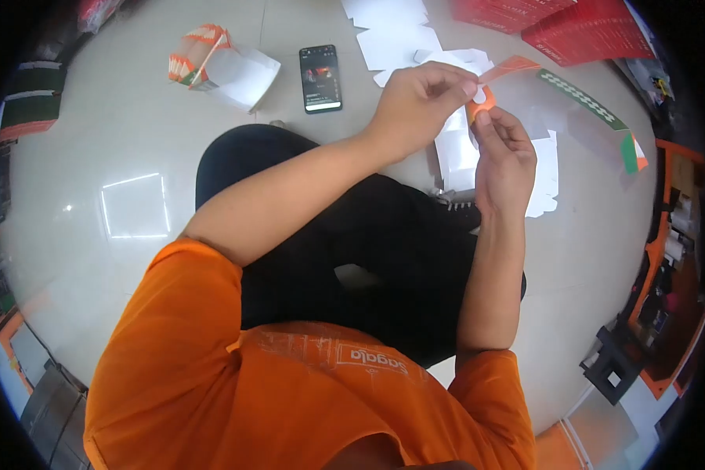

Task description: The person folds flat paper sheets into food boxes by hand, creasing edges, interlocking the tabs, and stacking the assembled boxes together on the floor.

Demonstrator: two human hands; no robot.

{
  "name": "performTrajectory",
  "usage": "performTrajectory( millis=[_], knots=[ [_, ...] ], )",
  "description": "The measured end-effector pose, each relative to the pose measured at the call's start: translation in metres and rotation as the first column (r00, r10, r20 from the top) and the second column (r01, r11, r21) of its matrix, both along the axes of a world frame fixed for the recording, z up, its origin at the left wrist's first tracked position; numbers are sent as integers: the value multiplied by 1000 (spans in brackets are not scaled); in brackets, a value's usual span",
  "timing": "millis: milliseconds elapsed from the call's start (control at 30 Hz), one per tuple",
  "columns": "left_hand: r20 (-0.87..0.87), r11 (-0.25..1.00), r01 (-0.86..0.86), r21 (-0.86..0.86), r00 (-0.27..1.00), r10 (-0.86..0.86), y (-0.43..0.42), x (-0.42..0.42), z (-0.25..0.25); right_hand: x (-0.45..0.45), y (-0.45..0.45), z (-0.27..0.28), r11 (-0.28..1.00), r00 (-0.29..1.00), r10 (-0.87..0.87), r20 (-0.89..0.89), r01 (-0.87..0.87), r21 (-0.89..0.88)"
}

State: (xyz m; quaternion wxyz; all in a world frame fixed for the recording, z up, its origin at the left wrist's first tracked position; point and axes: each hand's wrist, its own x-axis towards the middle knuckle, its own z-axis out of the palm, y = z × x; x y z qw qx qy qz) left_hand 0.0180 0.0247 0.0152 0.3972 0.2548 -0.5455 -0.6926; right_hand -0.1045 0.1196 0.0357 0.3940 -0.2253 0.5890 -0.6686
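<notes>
One green-and-orange strip [583,98] was pinched at its near end by the left hand [415,102] and the right hand [507,160] — its far end was extended rightward past both. On the floor [587,258], one phone [320,78] and one orange-and-white carton [239,76] were seen left of the hands.

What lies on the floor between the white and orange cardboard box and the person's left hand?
In the head view, a black rectangular smartphone lies between the box and the left hand.
</notes>
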Motion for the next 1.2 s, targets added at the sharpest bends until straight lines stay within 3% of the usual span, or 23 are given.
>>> performTrajectory(
  millis=[267,467,567,767,967,1200],
  knots=[
    [22,971,-10,-241,1000,15,-6,0,-8,3,-3,1,998,998,-62,-33,62,-3],
    [-15,977,-14,-214,1000,11,-5,-1,-6,4,-4,-2,996,994,-86,-60,84,-42],
    [33,959,-31,-283,999,42,-6,0,-6,4,-4,-4,994,983,-104,-152,97,-55],
    [56,839,-140,-526,978,199,-1,-3,-14,13,-1,9,983,886,-110,-451,164,83],
    [59,834,-134,-536,979,196,2,-3,-13,3,0,-1,995,962,-98,-256,99,-11],
    [27,844,-146,-516,982,186,1,-4,-14,5,-1,-2,995,960,-89,-264,77,-56]
  ],
)
